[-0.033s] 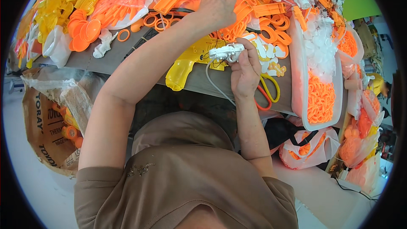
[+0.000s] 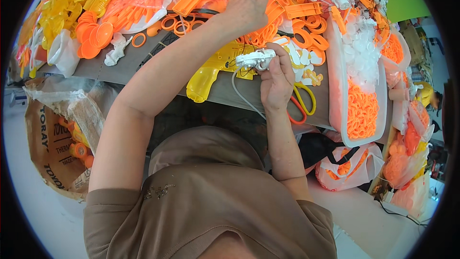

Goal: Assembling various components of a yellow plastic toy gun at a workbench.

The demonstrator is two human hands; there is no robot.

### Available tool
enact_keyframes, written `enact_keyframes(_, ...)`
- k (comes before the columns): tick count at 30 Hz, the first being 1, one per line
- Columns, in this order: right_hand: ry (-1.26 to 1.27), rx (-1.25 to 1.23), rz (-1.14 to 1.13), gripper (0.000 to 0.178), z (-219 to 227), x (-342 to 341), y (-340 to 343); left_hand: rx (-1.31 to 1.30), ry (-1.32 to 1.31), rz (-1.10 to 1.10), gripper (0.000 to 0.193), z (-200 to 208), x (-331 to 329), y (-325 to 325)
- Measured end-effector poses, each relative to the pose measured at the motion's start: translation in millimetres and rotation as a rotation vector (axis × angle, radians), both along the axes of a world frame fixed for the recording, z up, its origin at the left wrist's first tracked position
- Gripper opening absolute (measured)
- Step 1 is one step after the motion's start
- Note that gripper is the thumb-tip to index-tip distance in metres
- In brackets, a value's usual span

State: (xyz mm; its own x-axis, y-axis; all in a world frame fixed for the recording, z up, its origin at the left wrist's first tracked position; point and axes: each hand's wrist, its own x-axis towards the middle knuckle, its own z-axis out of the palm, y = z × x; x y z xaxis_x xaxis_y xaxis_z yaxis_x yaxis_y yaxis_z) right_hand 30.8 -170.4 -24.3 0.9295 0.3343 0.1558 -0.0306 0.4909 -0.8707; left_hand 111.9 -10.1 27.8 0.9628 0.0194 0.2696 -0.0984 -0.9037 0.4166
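My left hand (image 2: 247, 12) reaches across to the pile of orange plastic parts (image 2: 274, 12) at the back. One finger points away, while the others are bent down out of sight, so whether they grip a part cannot be told. In front of the table's middle, my right hand (image 2: 278, 79) is closed, pinching a small white plastic mechanism (image 2: 254, 60) between thumb and fingers. A thin pale tube (image 2: 238, 88) hangs from that mechanism. Just beneath it lies a yellow translucent gun-shaped shell half (image 2: 203, 79) with thin dark wires. Scissors (image 2: 310, 100) with yellow and red handles lie beside my right wrist.
A white tub (image 2: 339, 115) of orange links and clear pieces stands at right. Flat white and orange pieces (image 2: 306, 60) lie near my right hand. Orange discs (image 2: 96, 38) and yellow shells (image 2: 72, 5) are heaped at left. An open paper sack (image 2: 45, 139) stands below the table's left edge.
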Motion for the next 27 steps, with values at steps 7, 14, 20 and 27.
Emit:
enact_keyframes(7, 0.013, 0.008, 0.004, 0.031, -3.4, 0.1, -0.3, -0.248, 0.004, 0.109, 0.059, 43.0, -28.8, 15.8)
enact_keyframes(14, 0.080, 0.101, 0.037, 0.032, 3.6, -1.3, 1.2, -0.506, -0.308, 0.182, 0.050, 35.1, -116.0, 83.0)
enact_keyframes(20, 0.089, 0.075, 0.026, 0.032, 3.7, -0.9, 2.7, -0.004, -0.472, 0.174, 0.035, 25.9, -168.8, 90.4)
enact_keyframes(27, 0.075, 0.020, 0.014, 0.031, 4.9, -1.5, 5.1, 0.312, -0.249, -0.148, 0.045, 27.9, -147.9, 75.7)
